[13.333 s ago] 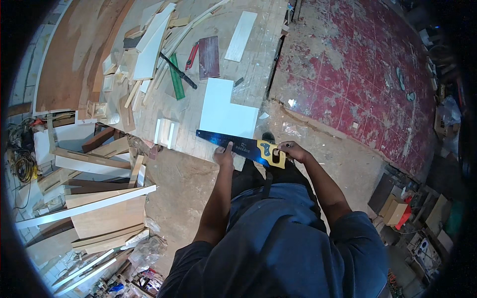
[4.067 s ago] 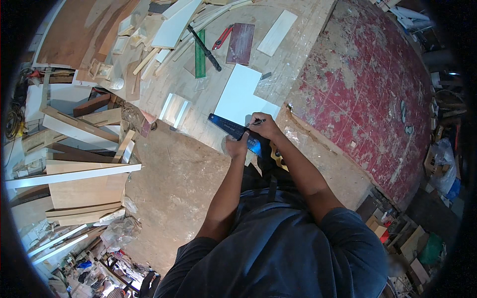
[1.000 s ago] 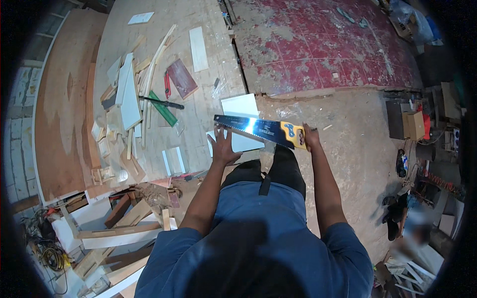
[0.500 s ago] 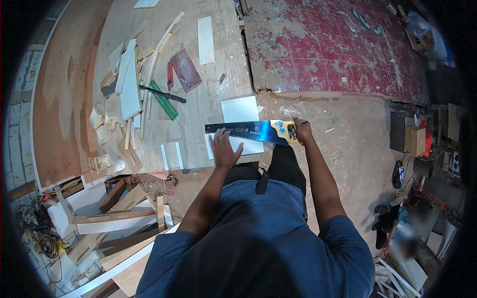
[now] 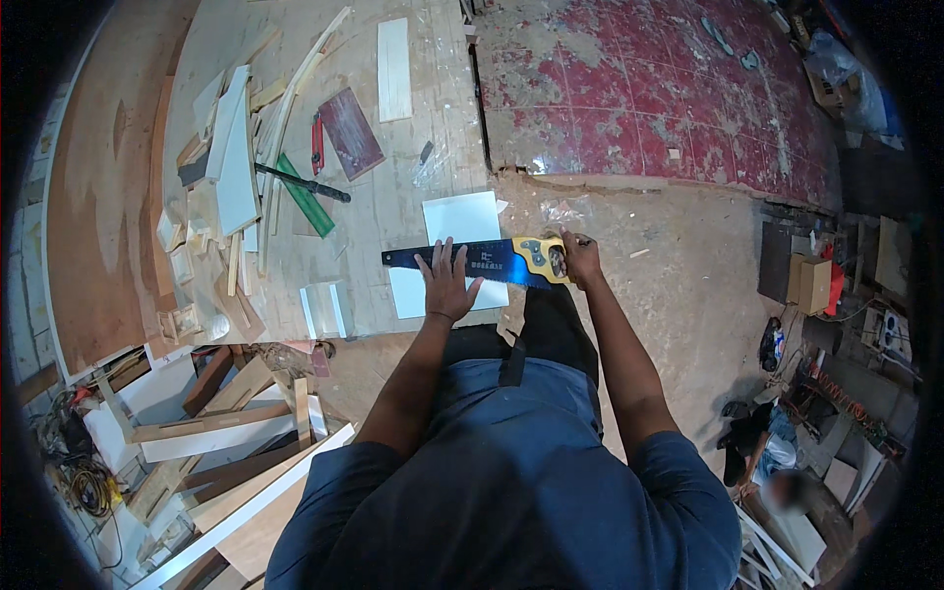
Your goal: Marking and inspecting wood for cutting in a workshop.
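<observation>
A hand saw (image 5: 492,260) with a dark blue blade and a yellow handle lies crosswise over a white board (image 5: 460,213), its toothed edge toward me. My right hand (image 5: 582,262) is closed around the yellow handle. Flat on the blade rests my left hand (image 5: 450,287), fingers stretched out and a little apart, the thumb pointing right. White board shows both beyond the saw and on its near side, by the table's front edge. The blade and my left hand hide the middle part of it.
On the wooden table (image 5: 364,221) lie a green strip (image 5: 307,200), a red cutter (image 5: 317,145), a dark reddish board (image 5: 351,135), a pale plank (image 5: 394,71) and heaped wood offcuts (image 5: 234,147). More scrap wood (image 5: 218,430) piles up at the lower left.
My left hand has moved right along the blade and now lies flatter on it. The view has shifted slightly; the right hand keeps its hold on the saw handle.
</observation>
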Tool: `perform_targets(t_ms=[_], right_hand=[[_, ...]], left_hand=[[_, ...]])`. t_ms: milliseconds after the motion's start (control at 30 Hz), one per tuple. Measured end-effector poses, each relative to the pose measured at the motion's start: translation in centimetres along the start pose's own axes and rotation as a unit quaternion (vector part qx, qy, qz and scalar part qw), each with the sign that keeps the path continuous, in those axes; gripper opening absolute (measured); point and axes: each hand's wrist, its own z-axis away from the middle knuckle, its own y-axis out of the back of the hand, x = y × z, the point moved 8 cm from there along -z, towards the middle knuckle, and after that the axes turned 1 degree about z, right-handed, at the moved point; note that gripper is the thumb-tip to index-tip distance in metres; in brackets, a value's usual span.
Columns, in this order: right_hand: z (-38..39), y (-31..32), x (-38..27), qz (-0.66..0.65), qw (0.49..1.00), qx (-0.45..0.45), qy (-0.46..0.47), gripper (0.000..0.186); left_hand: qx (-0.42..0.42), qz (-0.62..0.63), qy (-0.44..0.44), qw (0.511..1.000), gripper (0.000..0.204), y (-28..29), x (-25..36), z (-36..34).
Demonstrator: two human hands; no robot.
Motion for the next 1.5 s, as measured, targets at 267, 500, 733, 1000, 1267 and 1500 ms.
perform_targets(t_ms=[267, 500, 733, 1000, 1267, 1500], right_hand=[[0.45, -0.55, -0.34, 0.022, 1.0, -0.004, 0.001, 0.041], [0.54, -0.64, -0.58, 0.027, 1.0, 0.001, -0.005, 0.04], [-0.27, -0.06, -0.15, 0.037, 0.999, 0.012, 0.012, 0.039], [-0.38, -0.36, -0.43, 0.02, 1.0, -0.003, 0.006, 0.04], [-0.2, -0.13, -0.77, 0.032, 0.999, 0.003, -0.001, 0.04], [-0.01, -0.34, -0.63, 0.007, 1.0, -0.009, -0.011, 0.039]], left_hand=[[0.015, 0.016, -0.002, 1.0, 0.068, -0.17, -0.15, -0.01], [0.02, 0.009, -0.006, 1.0, 0.066, -0.45, -0.44, 0.18], [0.009, 0.002, -0.012, 1.0, 0.065, -0.46, -0.11, 0.12], [-0.007, -0.031, -0.027, 0.999, 0.067, -0.63, 0.04, -0.19], [0.021, 0.019, -0.022, 0.999, 0.063, -0.29, 0.11, -0.09], [0.018, 0.011, -0.009, 1.0, 0.062, -0.26, 0.13, -0.06]])
